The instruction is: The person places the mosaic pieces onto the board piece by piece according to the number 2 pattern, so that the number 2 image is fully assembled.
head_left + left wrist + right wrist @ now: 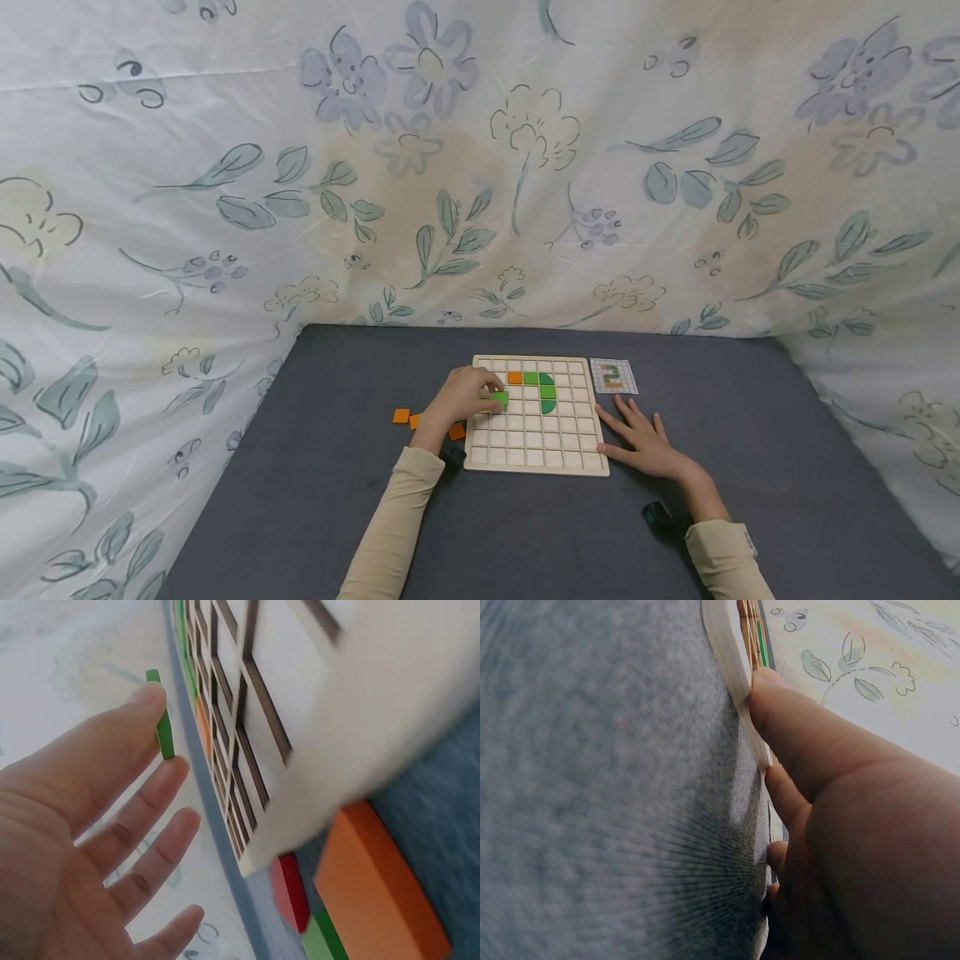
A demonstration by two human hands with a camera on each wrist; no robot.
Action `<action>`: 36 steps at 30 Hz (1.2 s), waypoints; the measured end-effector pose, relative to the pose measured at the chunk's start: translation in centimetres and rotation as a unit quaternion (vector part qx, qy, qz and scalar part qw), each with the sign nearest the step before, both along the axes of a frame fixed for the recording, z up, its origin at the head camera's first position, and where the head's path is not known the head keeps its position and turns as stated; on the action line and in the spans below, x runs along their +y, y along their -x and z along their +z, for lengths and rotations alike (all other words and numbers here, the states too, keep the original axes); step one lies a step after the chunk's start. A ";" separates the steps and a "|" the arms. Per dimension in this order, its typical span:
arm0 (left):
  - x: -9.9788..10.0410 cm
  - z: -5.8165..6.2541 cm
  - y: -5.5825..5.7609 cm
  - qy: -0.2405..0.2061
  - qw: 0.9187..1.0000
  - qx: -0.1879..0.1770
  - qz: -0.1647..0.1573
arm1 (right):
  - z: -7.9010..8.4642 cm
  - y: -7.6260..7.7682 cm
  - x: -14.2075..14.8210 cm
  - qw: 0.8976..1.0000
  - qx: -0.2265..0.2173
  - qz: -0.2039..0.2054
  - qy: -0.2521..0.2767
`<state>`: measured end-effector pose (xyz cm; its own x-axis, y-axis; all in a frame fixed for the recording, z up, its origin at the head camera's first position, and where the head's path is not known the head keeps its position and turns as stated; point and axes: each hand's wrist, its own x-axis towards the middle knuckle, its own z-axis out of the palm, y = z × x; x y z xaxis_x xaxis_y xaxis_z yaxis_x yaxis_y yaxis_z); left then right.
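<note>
Between thumb and forefinger, my left hand (467,395) pinches a thin green tile (165,735) over the left side of a wooden grid board (551,437). Its other fingers are spread apart. Near the board's top sit an orange square (514,377), a green square (531,377) and several more green pieces, some with rounded edges, turning downward at the right. My right hand (645,440) lies with fingers spread at the board's right edge, its thumb and a fingertip touching the rim (739,675).
Loose orange tiles (401,415) lie left of the board, partly behind my left wrist. A red piece (289,892) and a green piece (324,937) are beside them. A pattern card (613,377) lies at the board's upper right. Behind the dark table (540,533) hangs a floral cloth (465,167).
</note>
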<state>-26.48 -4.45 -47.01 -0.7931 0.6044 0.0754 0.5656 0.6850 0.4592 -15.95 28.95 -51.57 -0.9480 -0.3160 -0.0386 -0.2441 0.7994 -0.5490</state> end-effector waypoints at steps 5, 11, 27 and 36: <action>0.9 0.2 0.2 0.008 1.000 0.008 -0.017 | 0.1 -0.1 0.0 1.000 0.000 0.001 0.000; 2.0 -0.1 0.6 0.009 1.000 0.003 -0.024 | 0.1 -0.1 0.0 1.000 0.002 0.001 0.001; 4.7 -0.1 0.3 0.066 0.997 0.020 -0.031 | -0.2 0.0 0.0 1.000 -0.004 0.001 0.005; 5.6 -0.2 0.1 0.085 0.996 0.017 -0.024 | -0.1 0.0 -0.1 1.000 -0.002 -0.003 -0.004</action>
